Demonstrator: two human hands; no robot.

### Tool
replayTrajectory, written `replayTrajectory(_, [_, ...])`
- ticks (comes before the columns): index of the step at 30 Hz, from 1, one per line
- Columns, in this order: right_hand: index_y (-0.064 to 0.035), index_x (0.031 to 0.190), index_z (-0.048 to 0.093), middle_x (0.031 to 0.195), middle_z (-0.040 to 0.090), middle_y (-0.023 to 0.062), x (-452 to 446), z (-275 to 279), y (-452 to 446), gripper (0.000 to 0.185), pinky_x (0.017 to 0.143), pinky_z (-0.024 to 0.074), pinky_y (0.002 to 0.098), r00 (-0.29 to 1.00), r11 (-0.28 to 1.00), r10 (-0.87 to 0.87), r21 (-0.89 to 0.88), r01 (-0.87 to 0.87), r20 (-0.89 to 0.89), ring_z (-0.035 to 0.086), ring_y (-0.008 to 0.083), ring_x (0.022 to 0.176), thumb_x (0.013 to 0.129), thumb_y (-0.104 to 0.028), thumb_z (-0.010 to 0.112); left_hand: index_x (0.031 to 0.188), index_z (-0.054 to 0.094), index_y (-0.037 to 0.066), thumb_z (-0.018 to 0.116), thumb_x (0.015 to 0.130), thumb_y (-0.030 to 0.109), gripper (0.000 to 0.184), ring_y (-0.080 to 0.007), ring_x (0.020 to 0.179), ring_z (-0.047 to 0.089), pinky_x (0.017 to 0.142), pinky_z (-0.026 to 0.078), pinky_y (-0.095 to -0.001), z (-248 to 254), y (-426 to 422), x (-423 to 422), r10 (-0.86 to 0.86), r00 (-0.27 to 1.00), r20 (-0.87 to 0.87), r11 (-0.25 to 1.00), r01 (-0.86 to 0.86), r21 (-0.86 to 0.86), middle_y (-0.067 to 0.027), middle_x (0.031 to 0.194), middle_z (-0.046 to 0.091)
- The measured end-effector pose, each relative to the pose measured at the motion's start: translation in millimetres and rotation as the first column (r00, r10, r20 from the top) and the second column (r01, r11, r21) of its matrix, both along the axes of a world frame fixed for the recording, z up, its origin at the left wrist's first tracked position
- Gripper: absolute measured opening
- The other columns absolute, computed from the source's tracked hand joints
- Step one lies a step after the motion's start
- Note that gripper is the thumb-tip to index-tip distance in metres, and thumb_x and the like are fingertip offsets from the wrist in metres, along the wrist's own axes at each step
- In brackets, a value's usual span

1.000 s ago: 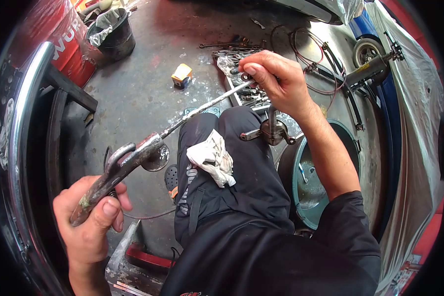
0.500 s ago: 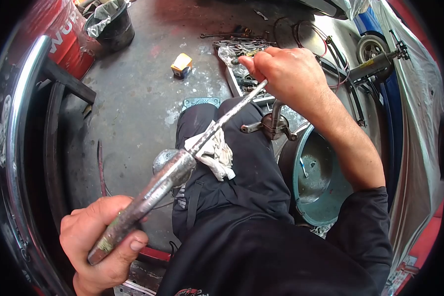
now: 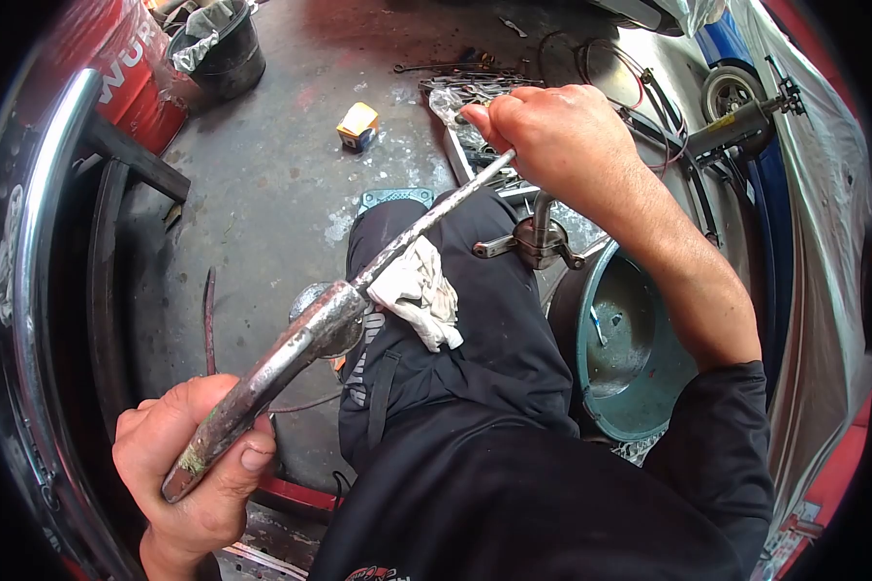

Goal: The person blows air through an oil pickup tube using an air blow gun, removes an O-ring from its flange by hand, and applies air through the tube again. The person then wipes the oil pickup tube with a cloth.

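Observation:
My left hand (image 3: 192,463) is closed around a worn metal tube (image 3: 281,373) at lower left, tilted up to the right. A round metal piece (image 3: 343,339) shows against the tube's upper end; whether they are joined I cannot tell. My right hand (image 3: 564,136), fingers wrapped, grips a long thin metal rod (image 3: 434,218). The rod's lower end meets the tube's upper end and appears to go into it. Beneath the rod, a crumpled white rag (image 3: 421,298) lies on my thigh. A metal part with a bent pipe and two lugs (image 3: 541,242) sits beside my other leg.
At right stands a teal basin (image 3: 591,387) with a little liquid. A tray of tools (image 3: 453,160) lies ahead, left of some hoses. On the floor is a yellow and blue box (image 3: 358,127). A black bin (image 3: 233,73), red drum (image 3: 131,82) and metal stand (image 3: 107,261) are at left.
The tube, rod and both hands have shifted slightly to the left. More of the round metal piece shows beside the tube now. The rag stays on my thigh.

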State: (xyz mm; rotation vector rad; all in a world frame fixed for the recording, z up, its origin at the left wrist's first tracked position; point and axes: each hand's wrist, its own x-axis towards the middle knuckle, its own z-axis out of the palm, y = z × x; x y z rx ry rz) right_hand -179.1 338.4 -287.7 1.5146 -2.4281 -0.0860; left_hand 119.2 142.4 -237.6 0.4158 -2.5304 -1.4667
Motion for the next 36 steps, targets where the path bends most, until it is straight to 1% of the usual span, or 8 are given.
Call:
replayTrajectory(15, [-0.0066,0.077,0.066,0.072,0.069,0.0135,9.8,5.6,-2.9,0.048,0.064,0.0562,0.044,1.0,1.0,-0.017,0.016,0.017,0.005,0.071,0.0317,0.072,0.104,-0.038,0.043,0.091,0.067,-0.005,0.078,0.08,0.012,0.023,-0.0082,0.053,0.06,0.051,0.044,-0.0207,-2.3,-4.6,2.9,0.001,1.0,0.003,1.0,-0.001,0.03,-0.0025,0.066,0.065])
replayTrajectory(21, [-0.0059,0.074,0.065,0.069,0.068,0.0139,8.0,2.0,-1.7,0.049,0.062,0.0561,0.0427,0.998,1.0,-0.023,0.009,0.024,-0.052,0.07,0.0309,0.07,0.104,-0.039,0.045,0.091,0.067,-0.005,0.081,0.077,0.015,0.028,-0.013,0.057,0.063,0.055,0.047,-0.0247,-4.9,-6.8,0.6,-0.111,0.99,-0.084,0.988,0.101,-0.118,-0.0069,0.069,0.066])
replayTrajectory(24, [-0.0059,0.073,0.065,0.067,0.067,0.0141,7.5,2.5,-1.8,0.049,0.061,0.0561,0.0423,0.998,1.0,-0.013,-0.006,0.013,-0.053,0.07,0.0306,0.07,0.103,-0.04,0.046,0.091,0.067,-0.005,0.082,0.075,0.018,0.032,-0.0155,0.06,0.065,0.057,0.048,-0.0265,-3.4,-3.6,-1.4,-0.089,0.994,-0.064,0.995,0.086,-0.048,-0.0082,0.072,0.067])
replayTrajectory(26, [-0.0058,0.073,0.065,0.067,0.067,0.0141,8.2,3.3,-1.5,0.05,0.061,0.0562,0.0424,0.999,1.0,-0.014,0.005,0.014,-0.039,0.071,0.0306,0.07,0.104,-0.039,0.045,0.091,0.067,-0.005,0.082,0.074,0.019,0.033,-0.016,0.062,0.065,0.058,0.048,-0.0266,-8.1,-5.6,-0.2,-0.071,0.997,-0.017,0.992,0.072,0.108,-0.0089,0.074,0.068])
replayTrajectory(27, [-0.0058,0.073,0.065,0.067,0.067,0.0141,8.1,3.3,-2.1,0.05,0.061,0.0562,0.0424,0.999,1.0,-0.012,0.005,0.012,-0.038,0.071,0.0306,0.07,0.104,-0.039,0.045,0.091,0.067,-0.005,0.082,0.074,0.019,0.033,-0.016,0.062,0.065,0.058,0.048,-0.0266,-8.0,-6.9,0.3,-0.069,0.998,-0.016,0.992,0.07,0.108,-0.0089,0.074,0.068])
replayTrajectory(30, [-0.0055,0.073,0.065,0.067,0.067,0.014,7.9,2.1,-1.8,0.05,0.061,0.0563,0.0425,0.998,1.0,-0.023,0.007,0.023,-0.053,0.071,0.0303,0.07,0.104,-0.039,0.045,0.09,0.067,-0.004,0.081,0.074,0.016,0.029,-0.0157,0.059,0.063,0.056,0.047,-0.0268,-9.2,-10.8,0.7,-0.095,0.995,0.004,0.995,0.095,0.039,-0.0084,0.071,0.066])
replayTrajectory(32, [-0.0056,0.073,0.066,0.067,0.067,0.0138,7.4,0.5,-1.8,0.049,0.061,0.0562,0.0425,0.997,1.0,-0.024,0.007,0.024,-0.077,0.071,0.0303,0.07,0.104,-0.038,0.045,0.088,0.067,-0.004,0.079,0.073,0.011,0.024,-0.0158,0.055,0.061,0.055,0.046,-0.0269,-13.6,-12.9,0.3,-0.156,0.986,-0.066,0.985,0.15,-0.09,-0.0077,0.068,0.064])
replayTrajectory(36, [-0.006,0.074,0.066,0.068,0.067,0.0135,10.7,3.9,1.5,0.049,0.061,0.0561,0.0426,0.999,1.0,-0.018,-0.017,0.017,-0.045,0.071,0.0301,0.071,0.104,-0.038,0.045,0.086,0.066,-0.003,0.078,0.071,0.008,0.022,-0.0161,0.053,0.06,0.054,0.045,-0.0267,-18.6,-9.8,-0.2,-0.153,0.981,-0.118,0.982,0.138,-0.126,-0.007,0.065,0.062])
